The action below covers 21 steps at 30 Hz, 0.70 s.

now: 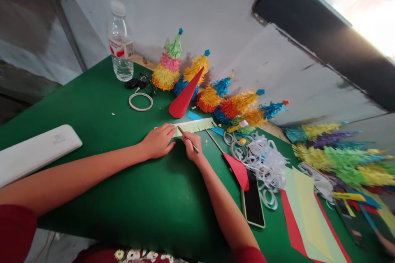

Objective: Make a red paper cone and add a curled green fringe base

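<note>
1. Paper strip (199,125), pale green with a fringed edge, lying near the middle of the table; clock positions below are read from it, 12 being the top of the view.
2. Left hand (159,141), at 8 o'clock: fingers laid flat together on the strip's near-left end, grasping nothing.
3. Right hand (193,146), at 6 o'clock: fingers closed around a dark pen (195,148), its tip at the strip.
4. Red paper cone (187,96), at 12 o'clock, standing tilted before a row of fringed paper cones (173,64).
5. White ribbon heap (268,160) and paper sheets (307,209), at 4 o'clock; phone (254,203), between 4 and 5, with a dark screen.
6. Table (108,201): smooth green surface, set against a grey wall (216,8) with scuffs; bright pane (364,0) in a dark frame at 2 o'clock.
7. Bottle (121,45), between 10 and 11 o'clock: red-and-white label with a barcode, lettering too small to read.
8. White case (40,152), at 9 o'clock: faint grey marking, illegible.
</note>
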Each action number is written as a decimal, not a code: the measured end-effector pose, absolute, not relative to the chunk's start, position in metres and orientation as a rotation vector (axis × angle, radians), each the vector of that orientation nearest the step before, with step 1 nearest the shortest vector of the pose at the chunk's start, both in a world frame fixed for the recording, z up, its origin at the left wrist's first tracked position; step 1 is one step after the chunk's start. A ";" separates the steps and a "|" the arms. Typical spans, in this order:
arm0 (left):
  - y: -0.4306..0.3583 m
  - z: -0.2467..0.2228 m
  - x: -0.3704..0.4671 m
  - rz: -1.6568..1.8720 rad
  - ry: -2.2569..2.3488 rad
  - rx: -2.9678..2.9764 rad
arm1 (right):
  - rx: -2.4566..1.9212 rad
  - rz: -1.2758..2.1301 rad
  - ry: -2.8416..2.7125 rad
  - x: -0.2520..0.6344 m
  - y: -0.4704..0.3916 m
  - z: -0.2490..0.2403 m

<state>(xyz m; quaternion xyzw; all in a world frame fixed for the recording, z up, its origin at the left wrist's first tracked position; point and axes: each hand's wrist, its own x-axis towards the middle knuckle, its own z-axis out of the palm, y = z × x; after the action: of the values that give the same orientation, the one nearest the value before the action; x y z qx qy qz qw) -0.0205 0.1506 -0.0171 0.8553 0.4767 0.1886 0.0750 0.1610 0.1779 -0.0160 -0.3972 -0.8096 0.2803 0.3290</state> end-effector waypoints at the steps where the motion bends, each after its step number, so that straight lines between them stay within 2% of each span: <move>1: 0.151 -0.017 -0.020 0.567 1.434 2.562 | -1.038 0.736 -2.131 0.161 0.178 -0.015; 11: 0.151 -0.014 -0.018 0.488 1.485 2.575 | -1.089 0.796 -2.255 0.179 0.154 0.001; 21: 0.151 -0.016 -0.020 0.550 1.442 2.572 | -1.068 0.833 -1.947 0.174 0.162 -0.015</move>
<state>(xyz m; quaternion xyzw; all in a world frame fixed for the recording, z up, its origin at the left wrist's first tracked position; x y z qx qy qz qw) -0.0199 0.1506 -0.0159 0.8554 0.4795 0.1828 0.0710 0.1739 0.1619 -0.0152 -0.4173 -0.7609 0.3256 0.3753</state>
